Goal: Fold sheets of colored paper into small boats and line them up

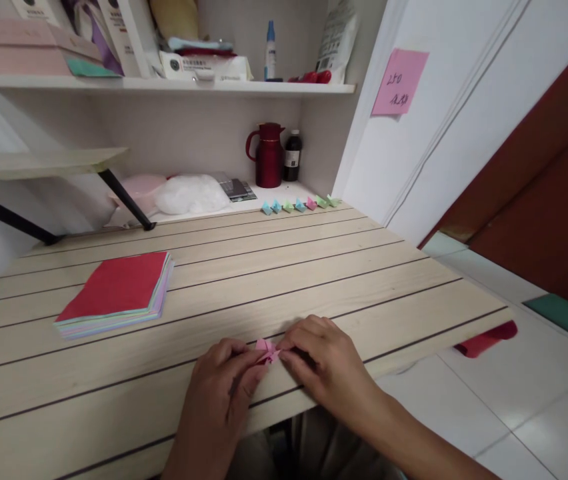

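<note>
A small pink folded paper piece is held between my two hands, just above the front part of the striped wooden table. My left hand pinches its left side between thumb and fingers. From the right, the fingertips of my right hand pinch its other edge. The fingers partly cover the paper, so its full shape is hidden. Farther left lies a stack of square coloured paper, red sheet on top. Several small folded paper figures in blue, green and pink stand in a row along the far edge.
Behind the table, a shelf unit holds a dark red jug, a dark bottle and a white plastic bag. A small raised stand with black legs is at the back left. The table's right edge borders the tiled floor.
</note>
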Tool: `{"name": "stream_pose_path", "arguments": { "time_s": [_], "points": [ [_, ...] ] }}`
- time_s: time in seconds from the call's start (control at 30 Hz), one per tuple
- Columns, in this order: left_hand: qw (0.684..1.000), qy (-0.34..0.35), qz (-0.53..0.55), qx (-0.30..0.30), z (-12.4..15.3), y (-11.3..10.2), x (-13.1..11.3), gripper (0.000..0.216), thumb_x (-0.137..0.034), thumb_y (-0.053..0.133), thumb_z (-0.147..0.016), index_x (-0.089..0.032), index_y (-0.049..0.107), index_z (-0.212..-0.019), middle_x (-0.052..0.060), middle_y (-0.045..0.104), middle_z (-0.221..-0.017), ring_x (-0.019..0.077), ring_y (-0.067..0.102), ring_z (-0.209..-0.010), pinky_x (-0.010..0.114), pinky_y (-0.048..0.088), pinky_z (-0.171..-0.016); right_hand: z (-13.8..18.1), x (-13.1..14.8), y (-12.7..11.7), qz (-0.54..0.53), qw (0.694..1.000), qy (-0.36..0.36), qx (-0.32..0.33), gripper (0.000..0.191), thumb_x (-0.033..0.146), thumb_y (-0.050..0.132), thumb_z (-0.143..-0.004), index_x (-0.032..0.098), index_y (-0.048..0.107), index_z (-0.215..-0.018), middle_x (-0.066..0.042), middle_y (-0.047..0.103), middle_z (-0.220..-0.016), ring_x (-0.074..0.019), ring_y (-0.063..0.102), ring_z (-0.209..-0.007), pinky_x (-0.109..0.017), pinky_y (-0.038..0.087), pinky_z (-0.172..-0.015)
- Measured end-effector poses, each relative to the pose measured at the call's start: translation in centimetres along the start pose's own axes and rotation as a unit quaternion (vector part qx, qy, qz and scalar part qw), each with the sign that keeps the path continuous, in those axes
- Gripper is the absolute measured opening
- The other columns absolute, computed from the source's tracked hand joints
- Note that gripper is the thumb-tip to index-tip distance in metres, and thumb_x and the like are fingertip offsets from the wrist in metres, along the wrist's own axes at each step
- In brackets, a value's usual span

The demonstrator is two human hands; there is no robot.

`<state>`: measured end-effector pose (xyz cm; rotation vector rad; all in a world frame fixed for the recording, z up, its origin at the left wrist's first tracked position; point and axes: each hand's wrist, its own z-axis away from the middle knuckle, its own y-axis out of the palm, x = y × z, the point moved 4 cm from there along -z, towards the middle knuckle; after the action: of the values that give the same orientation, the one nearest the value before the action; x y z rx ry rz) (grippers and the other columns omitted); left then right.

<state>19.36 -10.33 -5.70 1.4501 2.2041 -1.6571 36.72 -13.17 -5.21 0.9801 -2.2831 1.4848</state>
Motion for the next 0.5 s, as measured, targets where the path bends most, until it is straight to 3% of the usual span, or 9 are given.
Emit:
{"name": "stream_pose_path", "arguments": {
  "time_s": [0.1,0.27,0.4,0.5],
  "points": [
    [0.998,0.003,-0.037,-0.060,0.2,0.1,0.4,0.022,-0.042,0.060,-0.088,-0.030,0.075,-0.098,0.000,0.072,-0.086,0.0156,0.068,-0.079,0.030,0.054,-0.070,0.0,0.0,0.1,-0.010,1.000,-0.001,-0.017,0.010,0.018,0.059,-0.091,0.022,0.068,-0.086,-0.003,0.069,-0.081,-0.0185,0.059,-0.080,-0.031,0.041,-0.076],
    [0.983,0.040,-0.100,-0.148,0.2,-0.5,-0.3,0.018,-0.034,0.057,-0.091,-0.028,0.074,-0.089,-0.003,0.072,-0.079,0.0138,0.066,-0.073,0.032,0.050,-0.073,-0.5,0.6,0.3,0.023,0.999,-0.042,-0.020,0.009,0.022,0.059,-0.093,0.022,0.067,-0.089,-0.002,0.068,-0.082,-0.0179,0.058,-0.081,-0.032,0.038,-0.076],
    [0.971,0.120,-0.136,-0.153,0.8,-1.4,-1.3,0.015,-0.023,0.058,-0.090,-0.029,0.070,-0.098,-0.005,0.073,-0.086,0.0114,0.066,-0.077,0.035,0.041,-0.093,-0.7,1.2,0.1,0.085,0.992,-0.085,-0.038,0.016,0.021,0.053,-0.095,0.021,0.065,-0.085,-0.003,0.067,-0.082,-0.0179,0.056,-0.080,-0.033,0.036,-0.074],
    [0.966,0.170,-0.168,-0.103,1.7,-0.7,-1.7,0.027,-0.017,0.057,-0.090,-0.031,0.067,-0.111,-0.004,0.074,-0.096,0.0108,0.066,-0.084,0.038,0.028,-0.108,-0.6,1.4,0.0,0.115,0.985,-0.125,-0.039,0.020,0.016,0.049,-0.095,0.020,0.065,-0.083,-0.004,0.067,-0.083,-0.0177,0.054,-0.078,-0.033,0.036,-0.072]
  ]
}}
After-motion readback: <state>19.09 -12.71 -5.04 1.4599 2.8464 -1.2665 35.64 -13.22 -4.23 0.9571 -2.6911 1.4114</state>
